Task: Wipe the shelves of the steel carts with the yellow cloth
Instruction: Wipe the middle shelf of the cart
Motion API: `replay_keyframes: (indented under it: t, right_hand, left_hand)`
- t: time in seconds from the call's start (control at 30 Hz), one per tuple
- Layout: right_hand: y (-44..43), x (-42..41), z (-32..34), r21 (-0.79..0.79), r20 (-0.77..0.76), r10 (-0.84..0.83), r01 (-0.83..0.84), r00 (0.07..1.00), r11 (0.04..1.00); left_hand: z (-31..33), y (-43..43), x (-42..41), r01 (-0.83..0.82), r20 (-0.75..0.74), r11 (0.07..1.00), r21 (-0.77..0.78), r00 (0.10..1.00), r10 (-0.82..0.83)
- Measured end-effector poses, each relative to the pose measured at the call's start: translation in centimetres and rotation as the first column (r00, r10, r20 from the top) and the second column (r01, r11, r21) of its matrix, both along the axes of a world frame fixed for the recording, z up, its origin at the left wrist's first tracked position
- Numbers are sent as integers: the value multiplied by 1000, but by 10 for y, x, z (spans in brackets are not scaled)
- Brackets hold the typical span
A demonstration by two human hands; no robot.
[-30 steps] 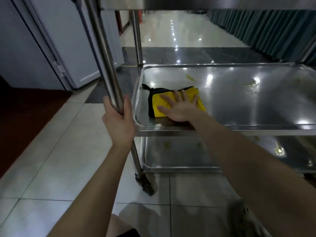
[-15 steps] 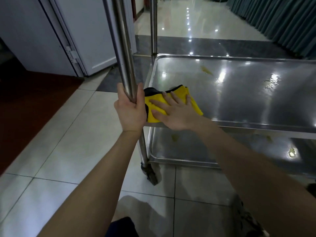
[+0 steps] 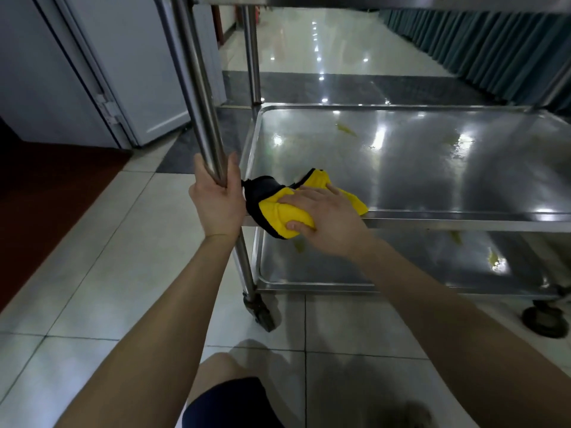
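The steel cart's middle shelf (image 3: 432, 168) fills the right half of the view, wet and shiny with yellowish smears. A yellow cloth with a black edge (image 3: 287, 211) is bunched over the shelf's near left corner and front rim. My right hand (image 3: 324, 220) grips it, fingers on top and thumb curled under the fold. My left hand (image 3: 217, 199) grips the cart's near left upright post (image 3: 197, 88) just above shelf height. A lower shelf (image 3: 401, 261) shows beneath, also with yellow spots.
The cart stands on castors (image 3: 262, 313) on a pale tiled floor (image 3: 102, 257). A white door (image 3: 129, 66) and a dark red mat (image 3: 40, 193) lie to the left. Blue curtains (image 3: 494, 44) line the far right. My knee (image 3: 228, 393) is at the bottom.
My right hand has dragged the cloth toward the shelf's near left corner and now bunches it over the front rim with the thumb underneath. My left hand stays on the post.
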State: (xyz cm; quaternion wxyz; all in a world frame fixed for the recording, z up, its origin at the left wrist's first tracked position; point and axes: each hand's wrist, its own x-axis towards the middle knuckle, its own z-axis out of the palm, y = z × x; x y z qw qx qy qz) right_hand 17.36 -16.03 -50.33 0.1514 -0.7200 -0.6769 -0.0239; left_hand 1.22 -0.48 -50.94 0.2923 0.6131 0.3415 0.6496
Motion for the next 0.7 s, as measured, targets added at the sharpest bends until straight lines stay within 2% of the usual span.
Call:
replay_keyframes:
  t: [0.17, 0.33, 0.4, 0.5, 0.57, 0.63, 0.7]
  right_hand:
    - [0, -5, -8, 149, -7, -7, 8, 1000, 989]
    - [-1, -17, -19, 271, 65, -16, -3, 998, 963]
    - [-4, -24, -21, 282, 76, -26, 3, 997, 959]
    - [-12, -27, -9, 191, 80, -26, 10, 996, 982]
    - [-13, -25, 8, 89, 48, -12, 7, 999, 996]
    - [-15, -26, 28, -53, 10, -8, 9, 1000, 999]
    - [-16, -29, 49, -219, 14, -12, 15, 1000, 976]
  left_hand:
    - [-2, -1, 1, -45, -7, 999, 10, 999, 45]
    - [6, -5, -3, -78, 29, 996, 38, 997, 77]
    - [6, -7, -7, -49, -10, 999, 3, 999, 49]
    - [12, -18, -16, -14, -128, 986, -166, 992, -7]
    - [21, -31, -27, -41, -295, 952, -304, 954, -54]
    - [32, -48, -44, -90, -509, 905, -416, 848, -149]
    - [46, -68, -65, -102, -605, 808, -581, 717, -345]
